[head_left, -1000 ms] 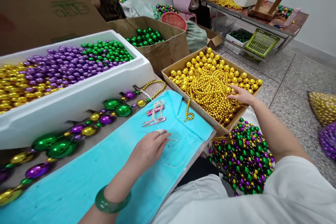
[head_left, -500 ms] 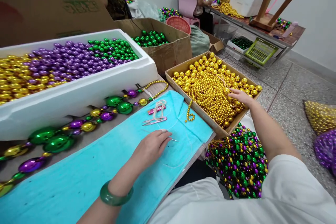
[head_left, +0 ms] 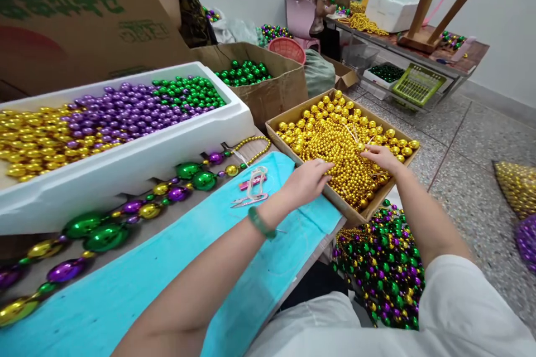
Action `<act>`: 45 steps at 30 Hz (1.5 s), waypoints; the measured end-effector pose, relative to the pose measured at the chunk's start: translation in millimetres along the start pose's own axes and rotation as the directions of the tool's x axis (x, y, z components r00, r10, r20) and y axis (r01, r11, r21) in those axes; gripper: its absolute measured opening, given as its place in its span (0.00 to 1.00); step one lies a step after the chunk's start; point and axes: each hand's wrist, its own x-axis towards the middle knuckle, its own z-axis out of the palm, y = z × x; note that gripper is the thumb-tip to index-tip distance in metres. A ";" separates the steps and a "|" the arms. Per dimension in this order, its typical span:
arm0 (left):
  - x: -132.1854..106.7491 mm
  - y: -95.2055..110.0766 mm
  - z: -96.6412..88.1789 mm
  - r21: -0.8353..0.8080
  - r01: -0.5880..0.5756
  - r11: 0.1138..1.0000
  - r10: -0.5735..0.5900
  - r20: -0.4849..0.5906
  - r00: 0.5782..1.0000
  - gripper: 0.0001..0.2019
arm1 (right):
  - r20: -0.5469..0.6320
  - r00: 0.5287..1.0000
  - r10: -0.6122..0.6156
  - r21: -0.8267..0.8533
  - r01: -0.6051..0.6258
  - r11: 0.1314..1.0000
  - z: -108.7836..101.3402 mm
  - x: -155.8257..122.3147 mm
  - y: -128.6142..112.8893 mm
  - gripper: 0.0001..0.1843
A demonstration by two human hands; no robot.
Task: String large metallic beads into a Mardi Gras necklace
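My right hand [head_left: 382, 157] reaches into a shallow cardboard box [head_left: 302, 164] from its right side. Its fingertips are closed beside a large gold bead [head_left: 360, 146], near thin whitish strips [head_left: 352, 133]; what they grip is unclear. Over the box's near left wall is my left hand [head_left: 309, 179], fingers drawn together, their hold hidden. A pile of small gold bead strands [head_left: 326, 145] fills the box's middle, with large gold beads around it. On the blue cloth [head_left: 167, 268], small scissors [head_left: 250, 199] lie by a whitish loop [head_left: 256, 181]. A needle [head_left: 281, 230] shows beyond my left wrist.
A white foam box [head_left: 167, 150] holds gold, purple and green beads. Before it lies a strung bead necklace [head_left: 104, 238]. Mixed bead strands [head_left: 383, 268] hang in a heap beside my lap. Behind stands a carton [head_left: 288, 81] of green beads. Other people are at the back.
My left hand has moved from the needle on the blue cloth to the box's near left wall. My right hand stays in the box, and whitish strips now show by its fingertips.
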 end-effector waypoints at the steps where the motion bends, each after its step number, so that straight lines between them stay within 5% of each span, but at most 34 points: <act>1: 26.7 3.4 7.6 0.027 -0.017 1.000 0.017 -0.004 1.000 0.17 | -0.011 1.000 -0.003 0.012 0.003 1.000 1.7 -0.6 1.0 0.29; 5: 112.7 10.3 44.1 0.159 -0.115 0.981 0.105 0.068 0.992 0.20 | -0.013 0.999 -0.043 0.035 0.043 0.998 5.7 -4.5 1.9 0.26; 9: 151.0 8.9 68.9 0.262 -0.054 0.964 -0.004 0.219 0.976 0.14 | 0.051 0.997 -0.065 -0.008 0.066 0.998 1.8 -9.2 0.0 0.19; 12: 154.8 7.2 75.5 0.283 -0.036 0.959 -0.028 0.219 0.975 0.12 | 0.050 0.999 -0.015 -0.093 0.020 0.995 -17.1 -11.4 3.8 0.16; 15: 149.0 7.0 76.5 0.268 -0.048 0.962 0.018 0.114 0.993 0.13 | -0.110 0.987 0.113 -0.222 -0.136 0.966 -56.9 -10.0 15.4 0.20; 19: 139.6 7.5 73.1 0.188 -0.039 0.981 0.032 0.040 0.999 0.17 | -0.336 0.884 0.326 -0.320 -0.432 0.843 -118.2 -0.5 33.6 0.34; 22: 134.5 5.9 69.3 0.140 -0.030 0.990 0.026 0.024 0.999 0.19 | -0.296 0.844 0.448 -0.335 -0.531 0.778 -140.3 8.4 38.8 0.31; 26: 131.2 2.5 67.9 0.077 -0.022 0.997 0.023 -0.012 1.000 0.19 | -0.175 0.859 0.481 -0.340 -0.511 0.789 -125.0 17.2 33.2 0.22; 31: 129.0 9.8 77.5 -0.010 0.010 1.000 -0.011 -0.080 0.997 0.19 | -0.182 0.905 0.383 -0.259 -0.420 0.870 -61.6 23.2 23.0 0.25; 35: 122.8 26.0 84.2 -0.001 -0.048 0.999 0.048 -0.016 0.999 0.17 | -0.201 0.926 0.319 -0.181 -0.355 0.917 -24.2 22.5 15.4 0.27; 40: 117.4 35.9 75.0 -0.155 0.003 0.988 -0.007 -0.022 1.000 0.14 | -0.256 0.920 0.298 -0.120 -0.336 0.934 -36.6 12.4 12.8 0.28; 43: 117.1 31.7 65.8 -0.359 0.157 0.920 -0.192 -0.064 0.979 0.09 | -0.261 0.918 0.298 -0.116 -0.336 0.935 -50.5 2.5 10.7 0.22; 45: 115.6 29.4 62.5 -0.532 0.297 0.793 -0.349 0.004 0.937 0.01 | -0.231 0.930 0.285 -0.099 -0.314 0.944 -50.5 -7.1 3.0 0.18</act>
